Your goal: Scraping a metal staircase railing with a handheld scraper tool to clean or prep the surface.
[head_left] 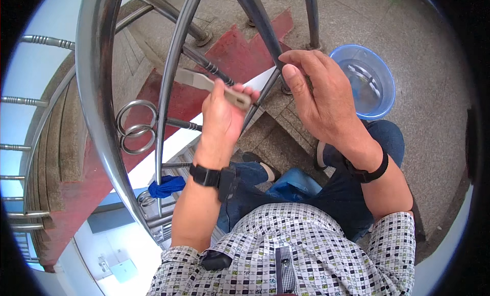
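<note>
My left hand [222, 112] is closed around the beige handle of a putty knife [195, 81]. Its flat blade points to the upper left, in front of the stair railing, and is slightly blurred. My right hand [326, 97] is raised at the right, its fingers bent but apart from the thumb. Its fingertips are at a dark metal baluster [260, 23]; whether they touch it I cannot tell. No object shows in this hand.
A curved steel handrail [97, 97] with metal rings [137, 117] runs along the left. A blue cloth [167, 187] hangs on a lower bar. At the right, a blue basin [392, 84] holds water and white-and-dark things. Red-edged steps [224, 56] descend beyond the bars.
</note>
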